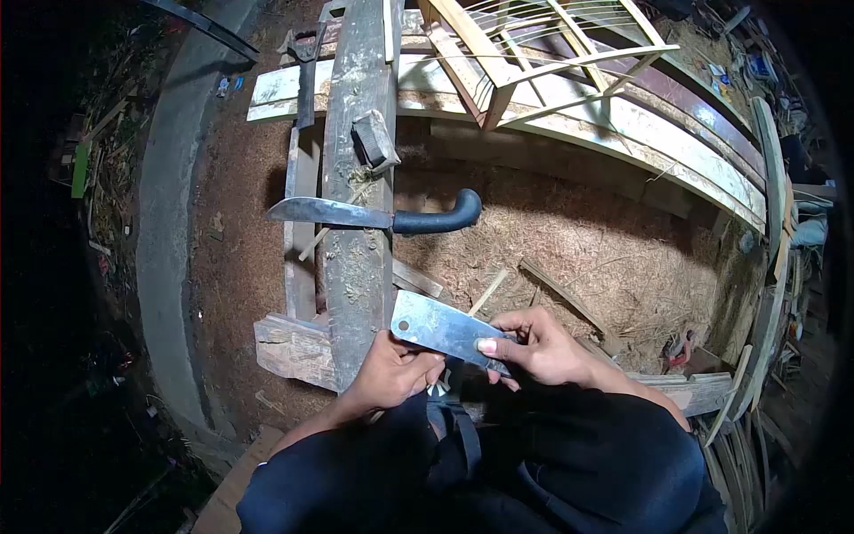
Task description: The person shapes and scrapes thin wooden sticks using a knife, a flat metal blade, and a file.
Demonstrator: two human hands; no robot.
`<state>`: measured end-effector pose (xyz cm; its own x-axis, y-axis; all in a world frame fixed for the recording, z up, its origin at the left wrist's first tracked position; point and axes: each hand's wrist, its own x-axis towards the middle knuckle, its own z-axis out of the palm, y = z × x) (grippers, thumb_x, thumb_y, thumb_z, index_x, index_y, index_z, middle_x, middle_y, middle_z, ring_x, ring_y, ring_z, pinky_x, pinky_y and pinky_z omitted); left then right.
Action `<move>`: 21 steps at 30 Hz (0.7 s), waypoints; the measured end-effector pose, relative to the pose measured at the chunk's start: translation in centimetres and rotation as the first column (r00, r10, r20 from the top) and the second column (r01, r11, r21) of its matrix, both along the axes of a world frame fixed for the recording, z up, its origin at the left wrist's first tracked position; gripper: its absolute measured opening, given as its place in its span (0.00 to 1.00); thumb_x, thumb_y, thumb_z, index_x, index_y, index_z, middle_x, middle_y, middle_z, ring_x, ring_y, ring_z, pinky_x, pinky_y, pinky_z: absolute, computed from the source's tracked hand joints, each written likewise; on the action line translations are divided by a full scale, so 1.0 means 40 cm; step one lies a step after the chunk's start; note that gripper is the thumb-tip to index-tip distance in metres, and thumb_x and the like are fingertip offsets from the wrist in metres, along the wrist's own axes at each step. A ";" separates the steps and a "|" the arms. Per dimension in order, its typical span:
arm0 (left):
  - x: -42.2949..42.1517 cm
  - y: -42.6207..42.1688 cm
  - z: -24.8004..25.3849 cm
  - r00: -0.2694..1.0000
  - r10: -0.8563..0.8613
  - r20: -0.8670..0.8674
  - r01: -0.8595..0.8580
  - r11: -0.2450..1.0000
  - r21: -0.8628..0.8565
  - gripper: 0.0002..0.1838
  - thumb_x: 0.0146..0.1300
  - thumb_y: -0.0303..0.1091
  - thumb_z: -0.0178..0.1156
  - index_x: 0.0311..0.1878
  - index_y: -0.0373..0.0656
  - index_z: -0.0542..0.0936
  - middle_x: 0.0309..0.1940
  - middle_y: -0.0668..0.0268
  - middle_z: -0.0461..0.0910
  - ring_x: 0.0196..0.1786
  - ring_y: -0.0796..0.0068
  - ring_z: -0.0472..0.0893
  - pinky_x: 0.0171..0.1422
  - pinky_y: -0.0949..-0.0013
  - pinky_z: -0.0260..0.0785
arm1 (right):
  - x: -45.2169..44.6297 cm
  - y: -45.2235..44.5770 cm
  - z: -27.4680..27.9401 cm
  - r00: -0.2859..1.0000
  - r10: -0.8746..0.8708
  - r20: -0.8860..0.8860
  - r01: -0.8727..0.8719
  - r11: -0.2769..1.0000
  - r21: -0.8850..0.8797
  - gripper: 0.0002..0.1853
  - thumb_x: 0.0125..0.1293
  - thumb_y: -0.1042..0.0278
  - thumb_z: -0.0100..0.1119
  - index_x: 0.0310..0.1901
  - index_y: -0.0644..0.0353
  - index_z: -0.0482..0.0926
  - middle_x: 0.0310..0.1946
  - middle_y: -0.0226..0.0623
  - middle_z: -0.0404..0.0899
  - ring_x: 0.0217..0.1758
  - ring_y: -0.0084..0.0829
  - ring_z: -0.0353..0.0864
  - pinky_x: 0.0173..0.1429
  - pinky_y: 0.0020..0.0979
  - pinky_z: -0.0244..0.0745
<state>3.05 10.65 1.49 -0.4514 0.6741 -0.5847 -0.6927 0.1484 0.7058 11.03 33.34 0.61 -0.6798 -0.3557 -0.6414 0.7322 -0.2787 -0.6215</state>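
Head view.
Item: silver rectangular metal blade [445, 331], holed at one end, held just beside the right edge of the grey weathered wooden plank [356, 298].
My right hand [551, 354]: clamped on the blade, thumb on top.
My left hand [387, 374]: bent below the holed end; grip, cannot tell.
Across plank: black-handled steel machete [331, 212].
Step, as judged: angling the blade; any move calls for fingers clear of its edges.

Markings: none legible. No lettering, label, brand, number or sign can be read on any surface in view.
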 end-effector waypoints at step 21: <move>0.009 -0.020 -0.045 0.964 -0.162 -0.210 0.122 0.974 -0.192 0.03 0.69 0.20 0.55 0.41 0.35 0.78 0.21 0.69 0.76 0.24 0.84 0.73 0.27 0.76 0.62 | -0.044 -0.007 -0.022 0.995 0.097 -0.040 -0.102 0.978 -0.182 0.14 0.77 0.63 0.54 0.44 0.68 0.79 0.24 0.36 0.82 0.18 0.20 0.76 0.23 0.24 0.69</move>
<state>3.39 9.86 -0.31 -0.4905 0.6367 -0.5950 -0.4834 0.3693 0.7937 9.29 33.06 -0.29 -0.6536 -0.5324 -0.5378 0.7431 -0.3170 -0.5893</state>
